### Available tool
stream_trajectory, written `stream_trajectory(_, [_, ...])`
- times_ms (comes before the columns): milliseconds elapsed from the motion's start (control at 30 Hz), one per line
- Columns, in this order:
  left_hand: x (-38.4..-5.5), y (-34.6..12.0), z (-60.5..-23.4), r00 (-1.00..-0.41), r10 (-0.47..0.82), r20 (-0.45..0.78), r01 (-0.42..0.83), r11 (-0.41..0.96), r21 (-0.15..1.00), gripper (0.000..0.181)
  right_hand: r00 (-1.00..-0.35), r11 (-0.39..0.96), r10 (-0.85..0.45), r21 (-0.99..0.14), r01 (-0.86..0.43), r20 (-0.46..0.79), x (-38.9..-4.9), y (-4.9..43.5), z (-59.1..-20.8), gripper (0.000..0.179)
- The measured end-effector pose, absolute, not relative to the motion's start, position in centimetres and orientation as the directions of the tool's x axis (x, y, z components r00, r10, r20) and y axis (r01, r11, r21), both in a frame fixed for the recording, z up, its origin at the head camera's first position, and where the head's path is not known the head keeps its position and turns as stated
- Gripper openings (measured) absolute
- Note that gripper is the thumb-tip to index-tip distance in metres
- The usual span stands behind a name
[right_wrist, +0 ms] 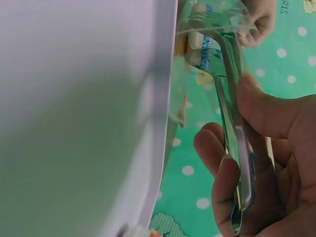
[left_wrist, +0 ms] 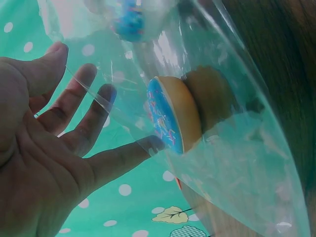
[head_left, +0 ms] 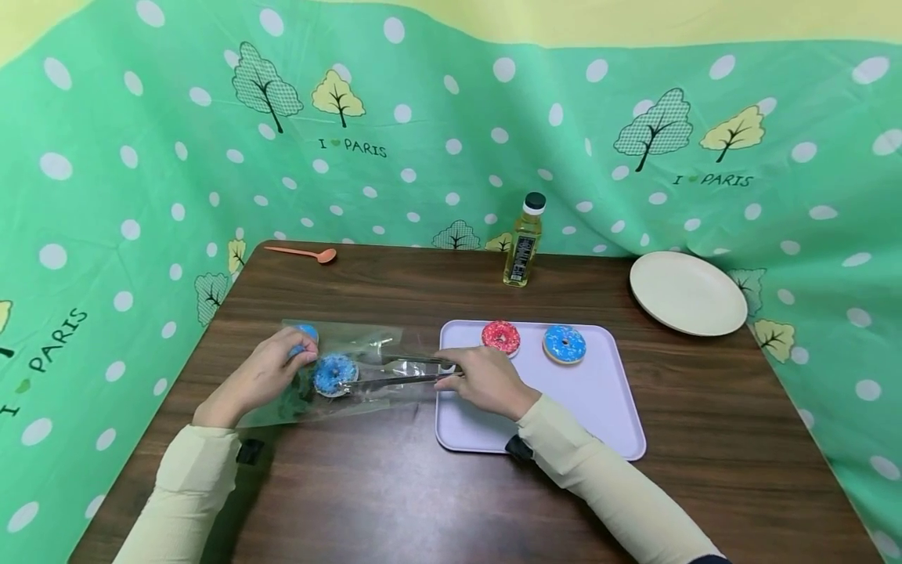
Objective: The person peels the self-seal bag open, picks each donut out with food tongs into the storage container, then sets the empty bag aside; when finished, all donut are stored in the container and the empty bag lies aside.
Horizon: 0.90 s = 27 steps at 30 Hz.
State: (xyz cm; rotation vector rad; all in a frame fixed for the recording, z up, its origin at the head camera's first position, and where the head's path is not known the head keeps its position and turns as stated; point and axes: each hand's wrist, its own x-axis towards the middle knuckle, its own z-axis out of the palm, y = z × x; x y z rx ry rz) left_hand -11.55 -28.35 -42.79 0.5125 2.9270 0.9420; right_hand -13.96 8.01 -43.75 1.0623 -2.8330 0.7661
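**Tongs reach into a clear bag of doughnuts**

The right hand (head_left: 489, 380) grips metal tongs (head_left: 402, 381), their arms apart inside a clear bag (head_left: 362, 345) near the left edge of the surface (head_left: 366, 493). One tip overlaps a blue doughnut (head_left: 330, 370) in the bag; whether the tongs pinch it, I cannot tell. The left hand (head_left: 271, 364) pinches the film between thumb and finger, its other fingers loose, probably to hold the bag steady and spread for the tongs. Another blue doughnut (head_left: 306, 332) shows beside those fingers. The tray (head_left: 585, 399) sits just beyond the bag, likely for a short transfer, a red doughnut (head_left: 491, 338) and a third blue doughnut (head_left: 565, 354) along its far edge. The bottle (head_left: 522, 243) stands by the surface's far edge, probably out of the way.
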Motion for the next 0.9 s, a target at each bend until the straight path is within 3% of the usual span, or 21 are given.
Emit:
stream_trajectory(267, [-11.7,-28.4,-42.9,-0.943,0.324,0.075,0.306,0.756,0.579,0.009,-0.814,0.683,-0.55,-0.458,-0.568,0.189,-13.2,10.5,-43.2,0.034])
stream_trajectory(900, [-12.1,-27.8,-43.1,-0.94,0.33,0.093,0.322,0.758,0.567,0.008,-0.899,0.777,-0.388,-0.453,-0.437,0.201,-10.0,17.6,-42.7,0.043])
